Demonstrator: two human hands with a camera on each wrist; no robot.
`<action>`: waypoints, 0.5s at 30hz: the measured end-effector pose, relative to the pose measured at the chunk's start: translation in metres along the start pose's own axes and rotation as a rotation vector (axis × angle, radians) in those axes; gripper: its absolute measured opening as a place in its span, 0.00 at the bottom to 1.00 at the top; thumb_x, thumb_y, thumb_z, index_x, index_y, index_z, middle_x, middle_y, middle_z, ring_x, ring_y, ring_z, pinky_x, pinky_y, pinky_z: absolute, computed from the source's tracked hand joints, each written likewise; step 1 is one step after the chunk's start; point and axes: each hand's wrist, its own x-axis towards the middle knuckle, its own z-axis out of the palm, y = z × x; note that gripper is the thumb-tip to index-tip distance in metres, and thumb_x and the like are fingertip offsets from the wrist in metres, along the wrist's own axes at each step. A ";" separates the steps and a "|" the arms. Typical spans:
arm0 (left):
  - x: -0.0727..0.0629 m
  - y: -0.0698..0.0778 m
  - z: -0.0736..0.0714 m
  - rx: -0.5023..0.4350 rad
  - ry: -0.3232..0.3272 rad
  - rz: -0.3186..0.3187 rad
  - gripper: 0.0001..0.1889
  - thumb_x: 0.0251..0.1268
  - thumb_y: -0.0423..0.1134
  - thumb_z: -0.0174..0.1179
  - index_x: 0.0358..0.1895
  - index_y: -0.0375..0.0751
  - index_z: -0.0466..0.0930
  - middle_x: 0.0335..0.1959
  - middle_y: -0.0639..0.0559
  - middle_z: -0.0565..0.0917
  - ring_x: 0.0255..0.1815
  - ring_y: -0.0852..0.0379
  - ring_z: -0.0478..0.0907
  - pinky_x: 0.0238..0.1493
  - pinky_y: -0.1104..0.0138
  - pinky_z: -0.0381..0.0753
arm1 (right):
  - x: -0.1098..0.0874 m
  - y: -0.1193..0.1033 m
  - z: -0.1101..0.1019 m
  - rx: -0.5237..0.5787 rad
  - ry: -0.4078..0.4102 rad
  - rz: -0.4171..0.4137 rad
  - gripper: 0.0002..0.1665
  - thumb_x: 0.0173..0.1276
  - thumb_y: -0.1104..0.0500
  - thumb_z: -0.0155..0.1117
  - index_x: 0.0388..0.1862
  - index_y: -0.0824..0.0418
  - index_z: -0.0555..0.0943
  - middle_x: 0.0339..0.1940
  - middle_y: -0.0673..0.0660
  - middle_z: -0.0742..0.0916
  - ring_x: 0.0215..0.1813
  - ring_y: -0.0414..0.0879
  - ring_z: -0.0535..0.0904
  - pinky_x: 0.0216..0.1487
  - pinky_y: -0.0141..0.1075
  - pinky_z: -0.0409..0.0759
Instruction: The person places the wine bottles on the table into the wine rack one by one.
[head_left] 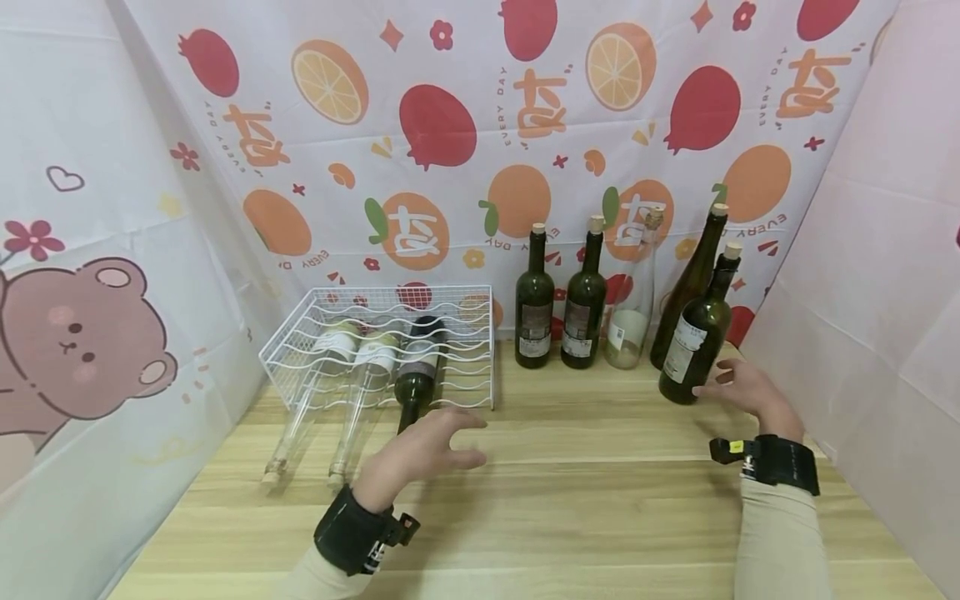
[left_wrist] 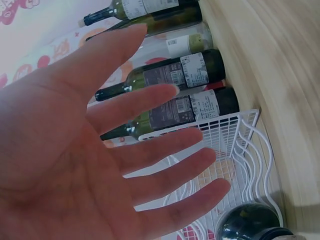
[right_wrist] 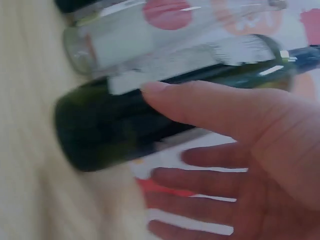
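At the right end of the standing row, my right hand point(head_left: 744, 388) is beside a dark green wine bottle point(head_left: 693, 346) with a torn white label. In the right wrist view its thumb overlaps this bottle point(right_wrist: 115, 130) and the fingers are spread; whether skin touches glass I cannot tell. My left hand point(head_left: 416, 457) hovers over the table, palm turned right and fingers apart, holding nothing. It partly hides the neck of a dark wine bottle point(head_left: 417, 375) lying in the white wire rack point(head_left: 491, 350). Two clear bottles point(head_left: 363, 383) lie left of it, necks toward me.
Left of the torn-label bottle stand two dark green bottles point(head_left: 534, 304), a clear corked bottle point(head_left: 628, 321) and a slim dark bottle point(head_left: 681, 292). Behind them hangs a fruit-print cloth point(head_left: 480, 67). White curtains close both sides of the wooden table point(head_left: 585, 500).
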 end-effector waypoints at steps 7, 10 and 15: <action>-0.003 0.004 0.008 0.008 -0.045 -0.001 0.27 0.66 0.46 0.70 0.63 0.33 0.80 0.63 0.36 0.81 0.66 0.37 0.78 0.68 0.46 0.76 | 0.022 0.016 0.032 0.223 -0.016 0.062 0.62 0.69 0.45 0.70 0.78 0.82 0.47 0.73 0.85 0.66 0.73 0.77 0.65 0.73 0.64 0.67; -0.003 0.004 0.010 0.027 -0.030 -0.004 0.28 0.65 0.46 0.70 0.63 0.34 0.80 0.63 0.36 0.81 0.66 0.37 0.78 0.68 0.46 0.76 | 0.028 0.020 0.042 0.285 0.014 0.046 0.59 0.71 0.45 0.69 0.78 0.80 0.48 0.74 0.83 0.66 0.75 0.75 0.65 0.75 0.63 0.65; -0.001 0.005 0.009 0.054 -0.029 -0.012 0.28 0.65 0.46 0.71 0.63 0.35 0.81 0.64 0.36 0.80 0.66 0.36 0.77 0.68 0.45 0.75 | 0.033 0.022 0.052 0.383 0.125 0.037 0.55 0.71 0.46 0.69 0.78 0.77 0.51 0.75 0.80 0.67 0.76 0.71 0.64 0.77 0.62 0.61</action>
